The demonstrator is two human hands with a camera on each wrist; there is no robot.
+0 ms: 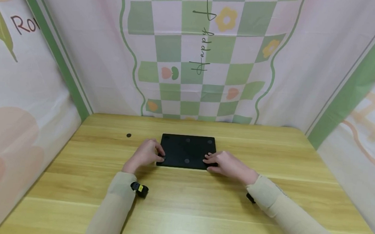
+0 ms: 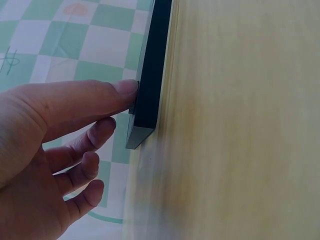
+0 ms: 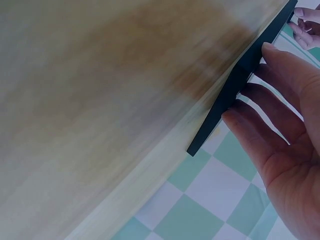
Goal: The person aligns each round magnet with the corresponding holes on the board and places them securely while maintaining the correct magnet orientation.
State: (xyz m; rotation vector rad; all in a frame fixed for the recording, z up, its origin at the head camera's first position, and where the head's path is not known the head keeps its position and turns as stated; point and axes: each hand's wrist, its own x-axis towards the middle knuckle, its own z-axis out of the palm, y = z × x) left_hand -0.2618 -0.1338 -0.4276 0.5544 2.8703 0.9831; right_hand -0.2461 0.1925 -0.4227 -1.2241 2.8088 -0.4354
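Note:
A thin black rectangular board point(image 1: 201, 153) lies flat on the wooden table, bearing several small round dark discs along its face. At its front left corner, my left hand point(image 1: 144, 153) pinches a small dark disc between thumb and index finger, right at the board's surface. The thumb point(image 2: 125, 87) covers most of that disc in the left wrist view, and the other fingers are loosely bent. My right hand point(image 1: 225, 163) rests fingertips on the board's right end, its thumb at the front edge. A loose black disc point(image 1: 128, 135) sits on the table left of the board.
The wooden table point(image 1: 180, 204) reaches back to a hanging cloth point(image 1: 195, 55) with green and white checks. Printed cloths also hang at the left and right sides. Both forearms come in from the near side, with black straps at the wrists.

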